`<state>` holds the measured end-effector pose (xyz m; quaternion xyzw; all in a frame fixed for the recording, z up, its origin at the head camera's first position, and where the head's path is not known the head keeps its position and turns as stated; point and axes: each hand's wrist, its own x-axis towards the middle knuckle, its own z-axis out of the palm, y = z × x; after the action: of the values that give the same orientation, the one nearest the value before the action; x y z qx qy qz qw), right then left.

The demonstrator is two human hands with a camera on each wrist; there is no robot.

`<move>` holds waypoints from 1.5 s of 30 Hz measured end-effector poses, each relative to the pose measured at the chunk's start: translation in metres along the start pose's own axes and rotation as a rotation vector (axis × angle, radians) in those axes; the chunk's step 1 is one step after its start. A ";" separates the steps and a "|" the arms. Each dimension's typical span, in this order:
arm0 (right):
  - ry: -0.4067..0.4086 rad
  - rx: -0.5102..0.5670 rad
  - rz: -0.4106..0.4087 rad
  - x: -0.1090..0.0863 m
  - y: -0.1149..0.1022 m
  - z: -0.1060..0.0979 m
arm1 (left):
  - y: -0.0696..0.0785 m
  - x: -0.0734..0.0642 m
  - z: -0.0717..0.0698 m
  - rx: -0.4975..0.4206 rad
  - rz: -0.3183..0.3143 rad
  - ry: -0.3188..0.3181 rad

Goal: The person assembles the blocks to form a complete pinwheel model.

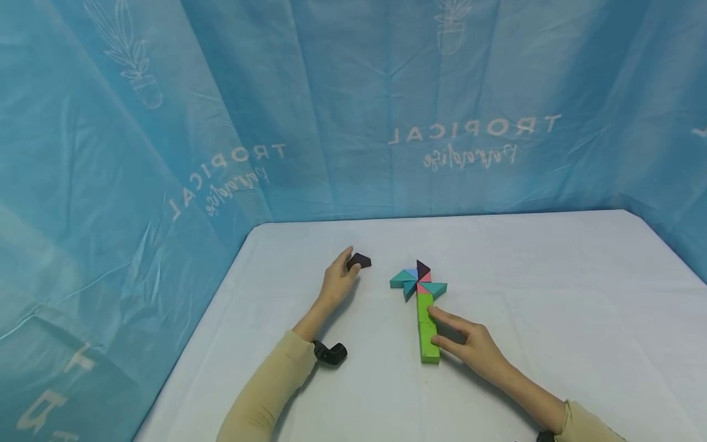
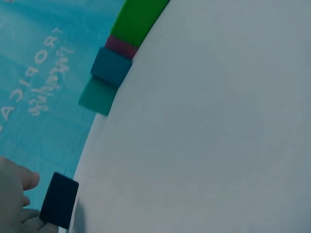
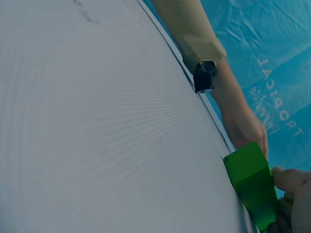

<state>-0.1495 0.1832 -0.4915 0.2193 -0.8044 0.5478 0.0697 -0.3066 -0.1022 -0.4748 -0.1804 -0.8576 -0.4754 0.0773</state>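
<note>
In the head view my left hand (image 1: pixel 337 283) is at a dark, angular block (image 1: pixel 360 261) on the left of the table, thumb and forefinger spread about its left end. The left wrist view shows a gap between the thumb (image 2: pixel 30 178) and that block. My right hand (image 1: pixel 475 344) rests its forefinger and thumb tips along the right side of two green blocks (image 1: pixel 429 342) laid end to end. Above them sits a pinwheel of small triangular blocks, among them a teal block (image 1: pixel 436 288), a dark purple block (image 1: pixel 422 269) and a pink block (image 1: pixel 426 277).
A white cloth covers the table (image 1: pixel 552 344). Blue printed curtains (image 1: pixel 342 110) hang behind it and along its sides. A black wrist device (image 1: pixel 331 353) sticks out from the left sleeve (image 1: pixel 270 380), low over the table.
</note>
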 end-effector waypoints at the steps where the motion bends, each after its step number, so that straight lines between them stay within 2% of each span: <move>1: 0.001 -0.002 0.001 0.000 0.000 0.000 | 0.002 -0.002 0.002 0.007 0.001 0.000; 8: 0.001 -0.003 0.007 0.000 0.001 -0.001 | 0.008 -0.011 0.012 0.010 -0.025 -0.021; 14: 0.001 0.010 0.012 0.000 0.001 0.000 | -0.003 0.000 0.006 -0.005 -0.023 -0.004; 20: -0.004 0.012 0.013 -0.001 0.001 0.001 | -0.008 0.004 0.000 -0.019 -0.065 -0.059; 33: 0.010 -0.007 -0.003 0.001 0.000 -0.001 | -0.015 0.004 0.010 -0.097 -0.034 0.003; 39: 0.005 -0.010 0.012 -0.001 0.001 0.000 | -0.013 0.002 0.012 -0.068 -0.056 0.011; 45: 0.003 -0.003 0.014 -0.001 0.002 0.001 | -0.010 0.001 0.013 -0.040 -0.047 0.029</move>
<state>-0.1493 0.1832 -0.4939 0.2126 -0.8067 0.5472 0.0672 -0.3109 -0.0958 -0.4895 -0.1548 -0.8509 -0.4965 0.0747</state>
